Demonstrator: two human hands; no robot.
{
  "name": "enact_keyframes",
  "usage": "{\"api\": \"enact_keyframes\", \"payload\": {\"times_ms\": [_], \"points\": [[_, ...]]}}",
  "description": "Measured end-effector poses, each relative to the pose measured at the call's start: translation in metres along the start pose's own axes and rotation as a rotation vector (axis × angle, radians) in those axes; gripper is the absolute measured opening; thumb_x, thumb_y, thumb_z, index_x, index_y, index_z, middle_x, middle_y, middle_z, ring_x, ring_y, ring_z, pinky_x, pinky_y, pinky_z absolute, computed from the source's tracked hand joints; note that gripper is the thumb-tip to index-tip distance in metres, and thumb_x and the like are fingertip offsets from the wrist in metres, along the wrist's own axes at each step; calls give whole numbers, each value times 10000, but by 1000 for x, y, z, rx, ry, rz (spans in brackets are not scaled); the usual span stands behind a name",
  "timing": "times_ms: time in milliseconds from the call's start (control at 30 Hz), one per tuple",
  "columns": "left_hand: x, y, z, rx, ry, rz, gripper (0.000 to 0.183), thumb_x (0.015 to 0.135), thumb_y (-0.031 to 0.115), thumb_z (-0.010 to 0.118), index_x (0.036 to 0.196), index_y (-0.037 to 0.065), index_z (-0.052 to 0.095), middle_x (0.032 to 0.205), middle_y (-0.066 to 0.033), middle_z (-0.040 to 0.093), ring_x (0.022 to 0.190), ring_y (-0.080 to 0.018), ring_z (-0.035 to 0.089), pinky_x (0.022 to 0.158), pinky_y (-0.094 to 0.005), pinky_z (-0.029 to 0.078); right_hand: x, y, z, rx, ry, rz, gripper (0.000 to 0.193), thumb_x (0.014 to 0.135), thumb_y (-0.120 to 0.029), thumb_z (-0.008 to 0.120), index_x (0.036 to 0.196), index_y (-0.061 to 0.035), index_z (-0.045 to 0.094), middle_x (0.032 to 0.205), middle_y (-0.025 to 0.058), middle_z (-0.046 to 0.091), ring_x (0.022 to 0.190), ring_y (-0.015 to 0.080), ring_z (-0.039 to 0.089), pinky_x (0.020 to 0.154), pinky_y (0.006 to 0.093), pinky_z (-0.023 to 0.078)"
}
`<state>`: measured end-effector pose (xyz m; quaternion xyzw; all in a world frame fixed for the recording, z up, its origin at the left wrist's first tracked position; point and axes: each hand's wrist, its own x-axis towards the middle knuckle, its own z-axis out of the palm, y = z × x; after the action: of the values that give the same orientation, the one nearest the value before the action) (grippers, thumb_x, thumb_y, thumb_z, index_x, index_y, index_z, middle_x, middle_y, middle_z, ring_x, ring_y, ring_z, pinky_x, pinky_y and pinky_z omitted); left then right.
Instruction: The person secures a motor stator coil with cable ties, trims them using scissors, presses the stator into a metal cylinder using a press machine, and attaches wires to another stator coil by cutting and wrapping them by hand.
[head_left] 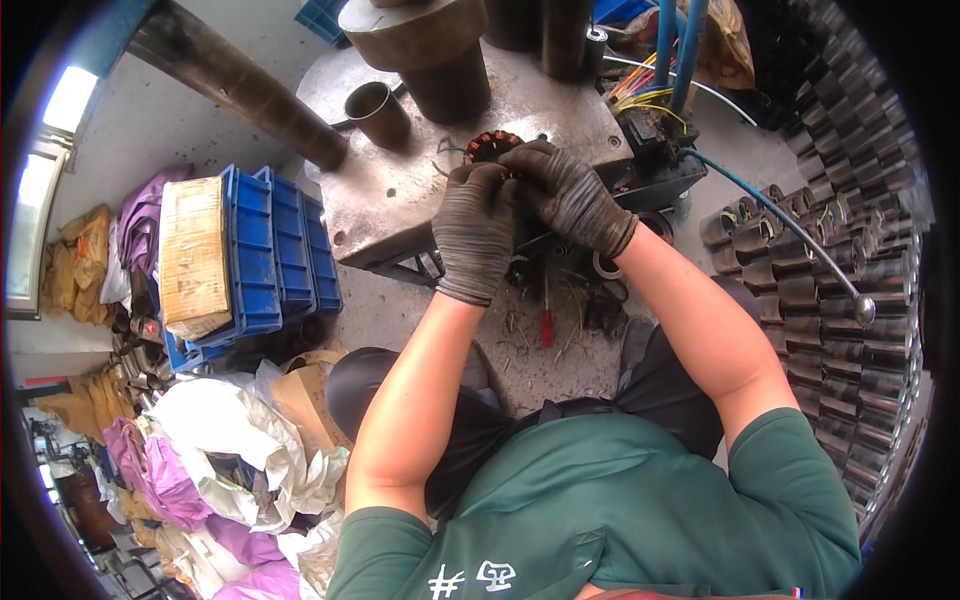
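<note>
Your gloved fingers meet at the near edge of a copper-wound motor stator (490, 145) by the steel counter (370, 215).

Your left hand (474, 225) and right hand (580, 195) sit close, fingers bent and bunched together; what they pinch is hidden, so whether they are clamped on the ring cannot be told. The stator shows just beyond your fingertips, thin lead wires (447, 152) to their left, and an open metal sleeve (385, 122) standing farther left. Careful handling here probably means steadying the ring by its rim with one hand, leaving fine work to the other, and pressing lightly on the windings, since knitted gloves could dull touch or snag a strand.
</note>
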<state>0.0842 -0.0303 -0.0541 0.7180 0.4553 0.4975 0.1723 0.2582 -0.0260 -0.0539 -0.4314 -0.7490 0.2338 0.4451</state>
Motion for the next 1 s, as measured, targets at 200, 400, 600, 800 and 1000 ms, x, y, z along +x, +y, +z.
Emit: {"api": "enact_keyframes", "payload": {"times_ms": [200, 400, 600, 800, 1000], "points": [[2, -7, -6, -62, 8, 26, 138, 915, 39, 765, 1048, 24, 733, 958, -142, 712, 872, -271, 702, 797, -370, 559, 3, -3, 1, 33, -25, 0, 384, 903, -31, 718, 1283, -72, 683, 1227, 138, 680, 1133, 323, 690, 1000, 377, 567], [2, -3, -1, -57, 51, 45, 127, 915, 11, 751, 1041, 19, 733, 966, -143, 715, 860, -267, 700, 798, -361, 558, 3, -4, 0, 1, -21, 8, 375, 905, -34, 717, 1276, -87, 694, 1235, 136, 683, 1116, 314, 702, 999, 374, 571], [-7, -7, 4, 13, 112, 116, 126, 949, 10, 727, 1074, 20, 716, 994, -113, 718, 866, -231, 702, 805, -338, 567, 4, -1, 0, 3, -40, 43, 384, 910, -61, 722, 1292, -56, 682, 1252, 155, 683, 1174, 328, 673, 1023, 399, 546], [-17, -6, -6, -350, 15, -251, 100, 1006, 30, 692, 1101, 1, 685, 1073, -97, 707, 979, -163, 670, 880, -316, 562, 7, 1, 1, -127, -37, 7, 319, 926, -184, 745, 1240, -126, 726, 1216, 129, 701, 1060, 362, 713, 930, 417, 589], [-23, -7, -7, -549, 44, -384, 119, 1003, 37, 706, 1103, -25, 685, 1074, -115, 739, 990, -152, 689, 868, -291, 588, 5, -5, 1, -162, -35, 7, 307, 917, -194, 746, 1212, -109, 740, 1167, 123, 711, 1034, 361, 715, 897, 430, 593]]}}
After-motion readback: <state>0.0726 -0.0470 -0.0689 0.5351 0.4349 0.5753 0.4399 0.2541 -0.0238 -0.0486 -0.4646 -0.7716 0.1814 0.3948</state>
